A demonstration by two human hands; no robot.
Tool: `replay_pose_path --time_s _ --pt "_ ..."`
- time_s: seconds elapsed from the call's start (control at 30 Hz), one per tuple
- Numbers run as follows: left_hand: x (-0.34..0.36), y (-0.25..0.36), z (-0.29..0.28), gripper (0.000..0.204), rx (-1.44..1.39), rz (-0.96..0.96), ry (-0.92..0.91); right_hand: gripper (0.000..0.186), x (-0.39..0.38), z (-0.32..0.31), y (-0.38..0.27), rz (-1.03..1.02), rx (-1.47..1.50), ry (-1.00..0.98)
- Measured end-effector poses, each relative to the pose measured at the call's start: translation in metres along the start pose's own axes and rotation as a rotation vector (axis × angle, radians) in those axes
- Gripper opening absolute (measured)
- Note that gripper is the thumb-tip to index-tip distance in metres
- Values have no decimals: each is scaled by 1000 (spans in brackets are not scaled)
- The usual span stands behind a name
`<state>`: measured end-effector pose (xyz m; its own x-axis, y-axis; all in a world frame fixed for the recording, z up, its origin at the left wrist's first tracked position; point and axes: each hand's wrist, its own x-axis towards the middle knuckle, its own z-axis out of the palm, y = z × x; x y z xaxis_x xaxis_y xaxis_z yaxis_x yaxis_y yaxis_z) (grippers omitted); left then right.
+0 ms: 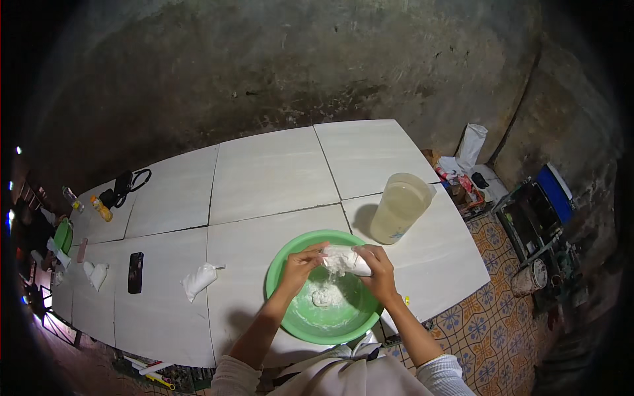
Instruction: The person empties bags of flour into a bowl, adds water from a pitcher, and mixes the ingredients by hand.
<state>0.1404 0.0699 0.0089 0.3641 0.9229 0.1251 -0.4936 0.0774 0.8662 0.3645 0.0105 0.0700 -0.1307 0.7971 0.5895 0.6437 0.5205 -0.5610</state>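
Over a green plastic basin [277, 264], both of my hands grip a torn bag of white powder [354, 261]. My left hand [302, 266] pinches the bag's open left end, while my right hand [379, 272] wraps round its right end. Powder spills from the bag's mouth, and a small heap of white powder [326, 295] lies in the basin, with a dusting on the inner wall. Behind the basin to the right stands a clear plastic pitcher [401, 210] holding cloudy, pale yellowish liquid.
On the white tiled table [271, 175] lie a small white bag [200, 281], a black phone [135, 272] and another white bag [96, 275]. A yellow bottle [102, 209] and a black strapped item [121, 190] sit at the far left. Right of the table, a bucket [529, 277] stands on patterned floor.
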Motion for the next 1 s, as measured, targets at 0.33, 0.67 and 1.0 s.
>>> replay_pose_path --time_s 0.33,0.67,1.0 --pt "4 8 10 14 82 -41 1 65 -8 -1 2 -7 -52 -6" --pt "1 20 16 20 146 -74 61 61 -2 4 -2 167 129 39" --pt "10 29 7 46 266 -231 -29 49 9 -10 17 724 538 -292"
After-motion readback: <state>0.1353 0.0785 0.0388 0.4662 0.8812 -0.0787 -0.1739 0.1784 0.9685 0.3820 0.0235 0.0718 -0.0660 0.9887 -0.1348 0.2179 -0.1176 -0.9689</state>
